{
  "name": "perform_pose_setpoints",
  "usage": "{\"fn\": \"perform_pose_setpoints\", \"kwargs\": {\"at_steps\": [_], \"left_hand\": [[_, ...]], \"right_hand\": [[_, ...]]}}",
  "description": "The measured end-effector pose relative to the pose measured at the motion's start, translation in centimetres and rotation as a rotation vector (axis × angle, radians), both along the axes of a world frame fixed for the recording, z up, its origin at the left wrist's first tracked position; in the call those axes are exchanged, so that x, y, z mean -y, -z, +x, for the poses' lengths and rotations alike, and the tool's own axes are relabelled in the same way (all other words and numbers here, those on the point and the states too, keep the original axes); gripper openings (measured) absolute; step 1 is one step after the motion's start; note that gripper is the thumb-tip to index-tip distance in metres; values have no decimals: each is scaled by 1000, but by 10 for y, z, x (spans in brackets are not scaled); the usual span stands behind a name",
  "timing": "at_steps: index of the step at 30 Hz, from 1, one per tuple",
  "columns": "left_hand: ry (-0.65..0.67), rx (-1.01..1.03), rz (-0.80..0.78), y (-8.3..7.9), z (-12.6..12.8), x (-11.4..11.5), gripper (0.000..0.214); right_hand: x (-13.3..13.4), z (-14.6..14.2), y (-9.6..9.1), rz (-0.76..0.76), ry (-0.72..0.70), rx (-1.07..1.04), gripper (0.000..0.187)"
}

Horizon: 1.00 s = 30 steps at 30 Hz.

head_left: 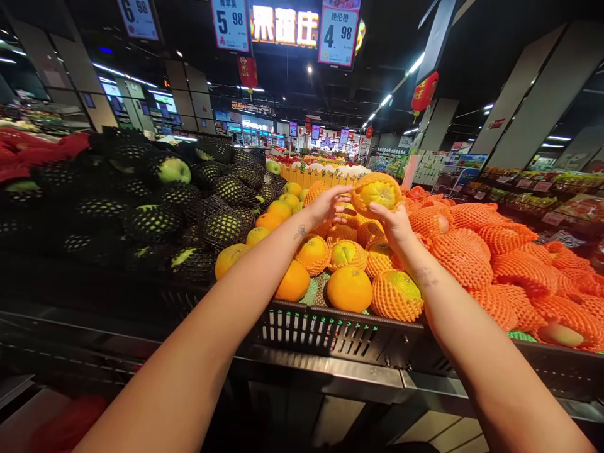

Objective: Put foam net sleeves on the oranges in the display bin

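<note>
My right hand (395,220) is closed on an orange (379,194) wrapped in an orange foam net, lifted above the pile, with the thumb on its near side. Just left of that fruit is my left hand (333,206), its fingers apart and nothing visible in it. Below both hands, several oranges fill a black slotted crate (321,327). Some wear foam nets, like the greenish netted orange (397,294) at the front right corner. Others are bare, such as the bare orange (350,289) at the front.
Green apples in black nets (226,226) are heaped on the left. Fruits in orange-red foam nets (462,258) are piled on the right. A metal ledge (330,365) runs along the front of the stand. Price signs (338,34) hang overhead.
</note>
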<state>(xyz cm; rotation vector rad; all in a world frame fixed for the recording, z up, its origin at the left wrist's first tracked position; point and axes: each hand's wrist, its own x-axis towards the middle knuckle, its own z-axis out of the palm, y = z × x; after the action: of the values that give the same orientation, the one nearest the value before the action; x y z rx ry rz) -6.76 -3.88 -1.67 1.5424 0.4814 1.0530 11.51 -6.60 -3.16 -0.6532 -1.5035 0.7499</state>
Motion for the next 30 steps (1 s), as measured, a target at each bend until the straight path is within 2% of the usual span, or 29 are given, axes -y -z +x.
{"fn": "perform_pose_setpoints", "kwargs": {"at_steps": [2, 3, 5, 8, 11, 15, 19, 21, 24, 30], "left_hand": [[62, -7, 94, 1, 3, 3, 57], [51, -13, 156, 2, 5, 3, 67], [-32, -29, 271, 3, 6, 2, 80], [-150, -60, 386, 5, 6, -3, 80], [-207, -98, 454, 6, 4, -6, 81], [-270, -177, 559, 7, 1, -4, 83], [-299, -226, 599, 8, 1, -5, 81], [-294, -234, 612, 9, 1, -6, 81], [-229, -216, 608, 9, 2, -8, 82], [-103, -179, 511, 8, 3, -6, 79]], "right_hand": [[-2, 1, 0, 96, 73, 63, 87], [-3, 2, 1, 132, 108, 106, 95], [-4, 5, 1, 176, 137, 192, 106], [-3, 8, -2, 172, 52, 282, 111], [-1, 10, -8, 164, -14, 248, 95], [-2, 13, -13, 132, 87, 76, 58], [-5, 17, -11, 119, 83, -39, 39], [-6, 18, -10, 46, 41, -77, 38], [-8, 17, -10, -75, -13, -114, 48], [-13, 18, -9, -101, 30, -143, 59]]}}
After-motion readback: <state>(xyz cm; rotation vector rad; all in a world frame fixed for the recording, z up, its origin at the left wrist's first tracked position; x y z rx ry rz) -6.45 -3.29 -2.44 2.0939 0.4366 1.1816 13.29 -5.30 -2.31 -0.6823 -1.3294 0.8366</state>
